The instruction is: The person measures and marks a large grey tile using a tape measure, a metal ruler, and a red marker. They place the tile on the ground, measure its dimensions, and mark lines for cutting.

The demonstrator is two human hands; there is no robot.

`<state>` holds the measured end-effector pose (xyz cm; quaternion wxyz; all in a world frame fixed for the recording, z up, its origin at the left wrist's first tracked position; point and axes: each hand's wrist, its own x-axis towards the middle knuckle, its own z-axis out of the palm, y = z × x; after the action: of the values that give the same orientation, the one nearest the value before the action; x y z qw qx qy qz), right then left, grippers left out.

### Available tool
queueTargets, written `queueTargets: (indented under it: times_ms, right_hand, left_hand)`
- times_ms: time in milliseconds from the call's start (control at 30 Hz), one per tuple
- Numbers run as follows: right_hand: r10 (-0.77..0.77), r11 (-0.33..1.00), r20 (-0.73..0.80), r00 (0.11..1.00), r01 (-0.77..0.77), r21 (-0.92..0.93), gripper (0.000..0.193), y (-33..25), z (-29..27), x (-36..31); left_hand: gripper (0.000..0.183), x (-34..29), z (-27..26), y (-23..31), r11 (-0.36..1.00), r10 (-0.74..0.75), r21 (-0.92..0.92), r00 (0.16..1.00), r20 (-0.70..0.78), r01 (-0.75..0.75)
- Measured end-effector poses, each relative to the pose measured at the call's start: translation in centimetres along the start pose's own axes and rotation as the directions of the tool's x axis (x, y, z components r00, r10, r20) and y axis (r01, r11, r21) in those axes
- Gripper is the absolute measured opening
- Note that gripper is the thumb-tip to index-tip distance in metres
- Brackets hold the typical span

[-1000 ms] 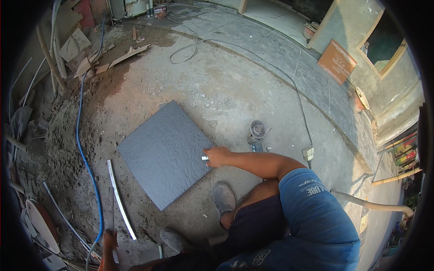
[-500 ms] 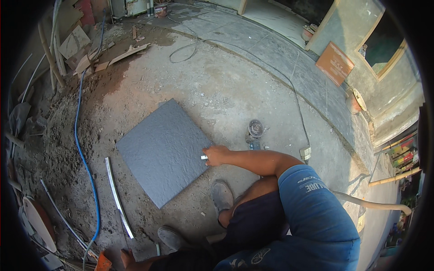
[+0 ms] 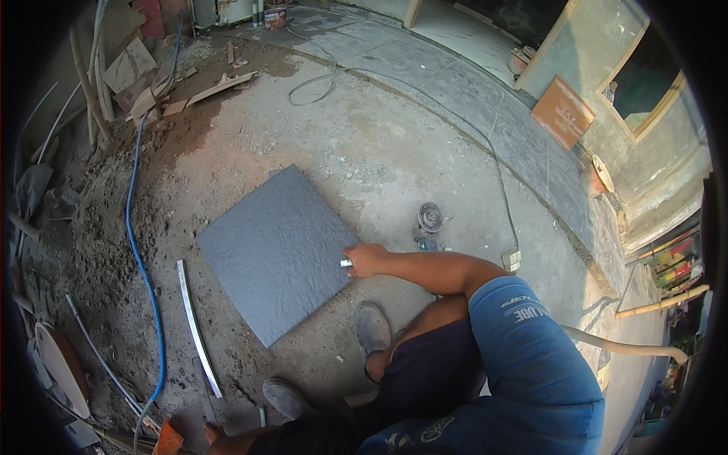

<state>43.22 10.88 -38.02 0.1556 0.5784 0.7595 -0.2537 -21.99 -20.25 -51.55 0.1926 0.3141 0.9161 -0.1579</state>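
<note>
Left hand (image 3: 214, 435) inward, right hand (image 3: 368, 262) on tile (image 3: 274, 254)

The blue shirt (image 3: 531, 387) bears pale lettering (image 3: 528, 312) on its short sleeve (image 3: 504, 303). The shorts (image 3: 436, 364) are dark, the shoes (image 3: 371, 327) grey and dusty

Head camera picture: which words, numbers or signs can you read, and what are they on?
Blue cloth shirt: pale sleeve lettering, partly curved away, which I won't copy out.
Same shirt: a pale round emblem, too blurred to read.
Orange-brown square panel: pale marks, too small to read.
Dark grey square textured tile: no writing visible.
</note>
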Motion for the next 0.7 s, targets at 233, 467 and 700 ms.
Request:
queueTargets:
  times_ms: [233, 467, 700]
  right_hand:
    - [0.02, 1.0, -0.007, 1.0, -0.02, 0.013, 0.05, -0.1, -0.2, -0.4]
    - [0.023, 1.0, -0.008, 1.0, -0.023, 0.006, 0.048, -0.2, -0.3, -0.6]
    - [0.041, 0.999, 0.002, 0.999, -0.041, 0.009, 0.048, -0.2, -0.3, -0.5]
  left_hand:
    - [0.054, 0.3, 0.1, -0.3, 1.0, -0.028, 0.013, 1.0, 0.002, 0.028]
    - [0.053, 0.7, 0.1, -0.5, 0.998, -0.052, 0.026, 0.999, -0.002, 0.052]
    - [0.052, 1.0, 0.2, -0.4, 0.997, -0.066, 0.032, 0.998, -0.004, 0.067]
